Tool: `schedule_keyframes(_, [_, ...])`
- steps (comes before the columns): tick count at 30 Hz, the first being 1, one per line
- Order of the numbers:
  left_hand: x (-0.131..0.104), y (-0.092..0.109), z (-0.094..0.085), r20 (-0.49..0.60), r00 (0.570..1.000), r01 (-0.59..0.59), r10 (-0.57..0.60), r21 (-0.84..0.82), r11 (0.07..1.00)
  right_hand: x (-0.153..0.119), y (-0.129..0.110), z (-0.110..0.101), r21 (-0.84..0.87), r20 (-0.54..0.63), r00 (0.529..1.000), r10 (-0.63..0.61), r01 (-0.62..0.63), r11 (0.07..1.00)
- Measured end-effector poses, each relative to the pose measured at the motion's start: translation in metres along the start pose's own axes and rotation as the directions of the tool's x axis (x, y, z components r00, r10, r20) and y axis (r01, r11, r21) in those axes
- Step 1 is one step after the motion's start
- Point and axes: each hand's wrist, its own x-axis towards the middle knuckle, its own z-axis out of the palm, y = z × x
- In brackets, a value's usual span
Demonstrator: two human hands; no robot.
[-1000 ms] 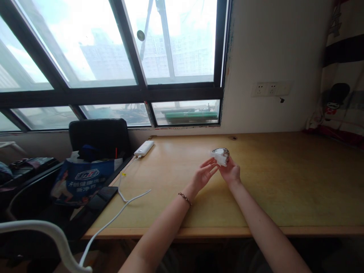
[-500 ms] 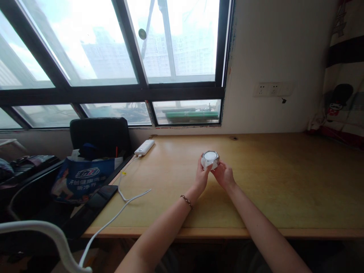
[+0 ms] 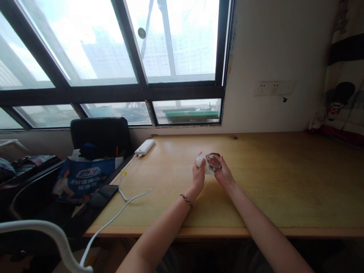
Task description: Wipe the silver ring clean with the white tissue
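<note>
Above the wooden desk, my left hand (image 3: 199,175) is closed on a white, crumpled tissue-like piece (image 3: 201,161), its thumb pressed over it. A round metallic object with a glassy face (image 3: 215,161) is tilted beside it, and my right hand (image 3: 224,173) grips its right edge. Part of the white material reaches under and against the round object's left side. My fingers behind both things are mostly hidden. A braided bracelet circles my left wrist.
The desk (image 3: 284,182) spreads under both arms. On its left edge lie a white power bank (image 3: 145,147) and a white cable (image 3: 113,218). A blue bag (image 3: 85,178) rests on a black chair (image 3: 99,132) at left. Windows and a wall socket (image 3: 268,88) stand behind.
The white piece has come off the round object's face and moved left with my left hand. The round object is now tilted, its face uncovered, and held further right by my right hand.
</note>
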Motion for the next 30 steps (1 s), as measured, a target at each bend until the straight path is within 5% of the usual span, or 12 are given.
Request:
schedule_keyframes(6, [0.024, -0.013, -0.021, -0.068, 0.986, 0.147, -0.15, -0.048, 0.988, -0.008, 0.006, 0.004, -0.199, 0.143, 0.987, 0.075, -0.046, 0.979])
schedule_keyframes(9, [0.034, -0.021, -0.03, -0.189, 0.96, 0.214, -0.206, 0.02, 0.977, -0.015, 0.003, 0.012, -0.286, 0.191, 0.976, 0.101, -0.044, 0.957])
schedule_keyframes(13, [0.036, -0.019, -0.035, -0.375, 0.927, 0.101, 0.004, 0.26, 0.96, -0.017, 0.001, 0.015, -0.309, 0.189, 0.977, 0.094, -0.031, 0.95])
schedule_keyframes(16, [0.03, -0.012, -0.031, -0.244, 0.966, -0.003, 0.09, 0.334, 0.942, -0.013, 0.004, 0.011, -0.308, 0.136, 0.989, 0.06, -0.015, 0.951])
schedule_keyframes(20, [0.019, -0.008, -0.022, -0.007, 0.998, 0.057, -0.057, 0.198, 0.978, -0.005, 0.006, 0.001, -0.251, 0.009, 1.0, -0.017, 0.019, 0.968])
schedule_keyframes(26, [0.012, -0.018, -0.014, 0.071, 0.985, 0.152, -0.16, 0.104, 0.983, 0.003, 0.004, -0.01, -0.22, -0.284, 0.956, -0.08, 0.017, 0.975])
schedule_keyframes(30, [0.014, -0.018, -0.016, 0.154, 0.967, 0.192, -0.201, 0.07, 0.979, 0.002, 0.004, -0.008, -0.206, -0.338, 0.941, 0.001, -0.075, 0.976])
